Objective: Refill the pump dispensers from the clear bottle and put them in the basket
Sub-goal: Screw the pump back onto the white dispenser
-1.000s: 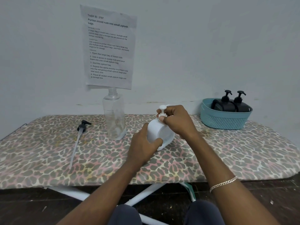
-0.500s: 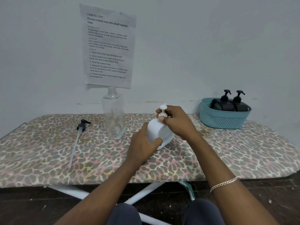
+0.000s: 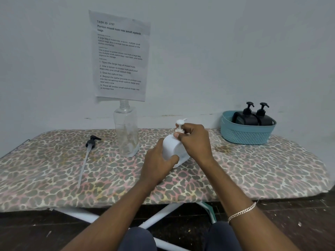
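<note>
"So, where's the dispenser at this second?"

"Between my hands, over the middle of the leopard-print ironing board [image 3: 253,169]. It's the white plastic pump dispenser [image 3: 170,145], tilted, with its lower edge on the cover as far as I can tell."

"And the hands?"

"My left hand [image 3: 159,162] wraps the body from the near side, thumb across its face. My right hand [image 3: 195,140] comes over the top and pinches the collar just under the white pump head [image 3: 180,123]."

"Anything changed from a second ago?"

"Barely! Both grips are as they were, and the dispenser is on the same spot. Only the nozzle seems to have swung a touch, now pointing up and to the right, though it's small and hard to be sure."

"What about the rest?"

"The tall clear plastic bottle [image 3: 126,131] stands uncapped just left of the dispenser, where it stood before. A black pump with a long dip tube [image 3: 90,144] lies flat further left. The teal plastic basket [image 3: 246,133] sits at the far right of the board with two black pump dispensers [image 3: 244,119] upright inside, side by side. None of that has shifted."
</note>
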Available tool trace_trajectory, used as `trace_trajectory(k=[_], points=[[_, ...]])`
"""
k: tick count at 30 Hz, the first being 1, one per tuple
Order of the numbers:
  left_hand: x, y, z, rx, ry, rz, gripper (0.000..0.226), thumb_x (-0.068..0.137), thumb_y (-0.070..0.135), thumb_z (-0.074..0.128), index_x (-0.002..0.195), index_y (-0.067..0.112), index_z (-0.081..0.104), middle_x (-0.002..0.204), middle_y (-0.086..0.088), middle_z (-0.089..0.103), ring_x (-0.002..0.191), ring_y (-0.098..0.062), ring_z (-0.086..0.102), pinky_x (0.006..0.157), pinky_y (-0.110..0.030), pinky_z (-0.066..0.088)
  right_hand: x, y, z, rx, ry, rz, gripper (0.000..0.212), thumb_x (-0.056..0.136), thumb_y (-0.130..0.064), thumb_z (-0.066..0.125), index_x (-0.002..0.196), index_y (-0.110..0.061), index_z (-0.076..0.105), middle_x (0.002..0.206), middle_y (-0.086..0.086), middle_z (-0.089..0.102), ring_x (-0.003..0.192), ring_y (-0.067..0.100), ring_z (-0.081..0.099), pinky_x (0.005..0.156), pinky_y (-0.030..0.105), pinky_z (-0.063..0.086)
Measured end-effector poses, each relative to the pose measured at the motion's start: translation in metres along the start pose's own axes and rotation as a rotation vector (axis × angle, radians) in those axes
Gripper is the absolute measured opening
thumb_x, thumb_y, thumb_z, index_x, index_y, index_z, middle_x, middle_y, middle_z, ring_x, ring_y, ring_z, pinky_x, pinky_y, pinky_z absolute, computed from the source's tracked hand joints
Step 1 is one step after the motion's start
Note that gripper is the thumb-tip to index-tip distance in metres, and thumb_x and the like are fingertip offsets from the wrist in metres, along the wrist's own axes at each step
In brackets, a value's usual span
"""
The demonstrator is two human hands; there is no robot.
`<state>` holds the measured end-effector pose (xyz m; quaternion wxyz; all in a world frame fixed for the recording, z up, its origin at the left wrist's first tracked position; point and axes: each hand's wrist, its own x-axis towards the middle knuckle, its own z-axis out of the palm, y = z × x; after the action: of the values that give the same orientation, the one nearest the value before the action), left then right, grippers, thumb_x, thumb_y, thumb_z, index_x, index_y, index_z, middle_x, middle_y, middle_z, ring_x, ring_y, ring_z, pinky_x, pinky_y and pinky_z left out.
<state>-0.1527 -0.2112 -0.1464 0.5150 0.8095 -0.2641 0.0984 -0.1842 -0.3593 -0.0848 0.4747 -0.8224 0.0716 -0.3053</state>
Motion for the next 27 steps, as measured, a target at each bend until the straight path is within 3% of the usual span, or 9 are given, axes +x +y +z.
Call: trace_trajectory(k=[2, 4, 8, 13, 16, 18, 23, 27], points=[[0.0, 0.002, -0.001, -0.013, 0.004, -0.014, 0.056, 0.073, 0.045, 0.065, 0.127, 0.032, 0.059, 0.098, 0.011, 0.07, 0.083, -0.007, 0.067, 0.063, -0.031, 0.056, 0.004, 0.001, -0.004, 0.01, -0.066, -0.001, 0.021, 0.089, -0.02, 0.078, 0.09, 0.0, 0.074, 0.096, 0.016, 0.076, 0.087, 0.032, 0.068, 0.076, 0.041, 0.053], [-0.001, 0.006, -0.004, -0.031, -0.008, -0.037, 0.059, 0.073, 0.042, 0.066, 0.131, 0.034, 0.058, 0.102, 0.012, 0.07, 0.086, -0.005, 0.068, 0.063, -0.028, 0.056, 0.008, 0.001, -0.012, 0.015, -0.143, -0.015, 0.019, 0.09, -0.025, 0.078, 0.097, -0.007, 0.077, 0.105, 0.006, 0.078, 0.098, 0.025, 0.071, 0.091, 0.047, 0.054], [-0.002, 0.015, -0.01, -0.134, -0.05, -0.095, 0.063, 0.073, 0.03, 0.069, 0.135, 0.038, 0.057, 0.11, 0.017, 0.069, 0.093, 0.001, 0.067, 0.063, -0.015, 0.053, 0.011, -0.001, -0.035, -0.031, -0.39, 0.012, 0.039, 0.09, -0.035, 0.082, 0.127, -0.029, 0.075, 0.138, -0.015, 0.068, 0.125, 0.008, 0.062, 0.103, 0.036, 0.048], [0.012, 0.014, -0.016, -0.16, -0.137, -0.168, 0.067, 0.067, 0.023, 0.068, 0.133, 0.033, 0.061, 0.117, 0.01, 0.07, 0.105, -0.015, 0.069, 0.082, -0.035, 0.061, 0.027, 0.0, -0.07, -0.161, -0.579, -0.009, 0.056, 0.087, -0.022, 0.084, 0.139, -0.032, 0.068, 0.141, -0.012, 0.066, 0.128, 0.01, 0.062, 0.11, 0.041, 0.049], [0.027, 0.022, -0.017, -0.168, -0.199, -0.168, 0.068, 0.064, 0.02, 0.068, 0.13, 0.031, 0.064, 0.118, 0.009, 0.072, 0.106, -0.015, 0.069, 0.087, -0.041, 0.061, 0.037, -0.008, -0.089, -0.254, -0.598, -0.018, 0.058, 0.085, -0.02, 0.084, 0.139, -0.034, 0.068, 0.134, -0.015, 0.07, 0.123, 0.007, 0.064, 0.107, 0.038, 0.051], [0.041, 0.033, -0.015, -0.175, -0.242, -0.154, 0.064, 0.062, 0.017, 0.068, 0.124, 0.03, 0.065, 0.114, 0.007, 0.072, 0.104, -0.016, 0.07, 0.083, -0.039, 0.06, 0.046, -0.014, -0.103, -0.294, -0.591, -0.015, 0.059, 0.083, -0.021, 0.085, 0.139, -0.033, 0.069, 0.131, -0.015, 0.072, 0.12, 0.005, 0.066, 0.103, 0.032, 0.052], [0.085, 0.074, -0.005, -0.154, -0.337, -0.097, 0.056, 0.062, 0.017, 0.065, 0.118, 0.014, 0.065, 0.109, -0.002, 0.071, 0.099, -0.019, 0.068, 0.081, -0.033, 0.055, 0.068, -0.03, -0.146, -0.356, -0.516, -0.005, 0.042, 0.077, -0.024, 0.091, 0.117, -0.029, 0.081, 0.098, -0.013, 0.08, 0.087, 0.007, 0.075, 0.07, 0.019, 0.054], [0.127, 0.103, 0.009, -0.108, -0.331, -0.058, 0.053, 0.067, 0.026, 0.068, 0.12, 0.016, 0.07, 0.114, -0.001, 0.074, 0.107, -0.019, 0.07, 0.095, -0.047, 0.06, 0.088, -0.042, -0.18, -0.326, -0.366, 0.014, 0.039, 0.073, -0.024, 0.096, 0.109, -0.015, 0.083, 0.085, -0.004, 0.08, 0.069, 0.009, 0.076, 0.062, 0.019, 0.056]])
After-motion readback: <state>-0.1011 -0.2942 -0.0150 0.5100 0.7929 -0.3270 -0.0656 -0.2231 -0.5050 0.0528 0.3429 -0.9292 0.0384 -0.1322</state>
